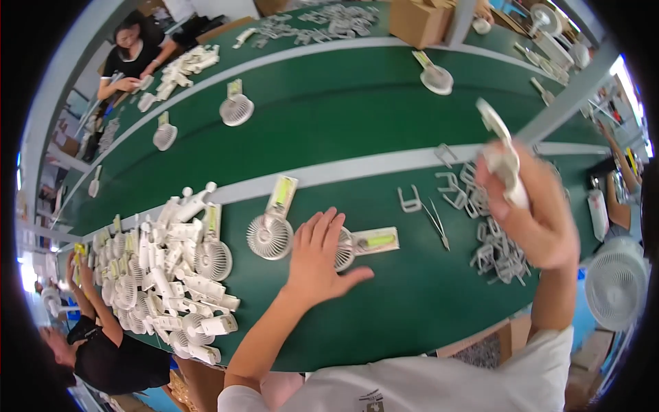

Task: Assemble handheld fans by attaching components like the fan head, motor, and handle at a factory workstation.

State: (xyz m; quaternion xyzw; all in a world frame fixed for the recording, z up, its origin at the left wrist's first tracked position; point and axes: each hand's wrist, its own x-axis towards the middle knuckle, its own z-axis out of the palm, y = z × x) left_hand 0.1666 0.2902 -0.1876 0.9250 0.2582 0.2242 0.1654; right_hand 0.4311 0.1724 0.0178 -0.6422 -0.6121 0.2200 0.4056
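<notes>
My left hand (316,257) lies with its fingers stretched out over the round grille of a small white fan (376,239), partly hiding it. That fan's handle points right and shows a yellow-green strip inside. Just left of my fingers is another small fan (269,235), its handle pointing away from me. Raised above the right side of the table, my right hand (532,206) is closed round a white plastic fan part (506,161), long and curved. Motion smears this hand a little. A pair of tweezers (437,225) and a grey U-shaped bracket (410,200) lie between my hands.
Many white fans and casings are heaped (171,275) at the left. Loose grey brackets (498,250) lie at the right. Beyond a pale rail, a green belt (329,103) carries spaced fans. Co-workers sit at the far left and near left. A larger fan (616,283) stands at the right.
</notes>
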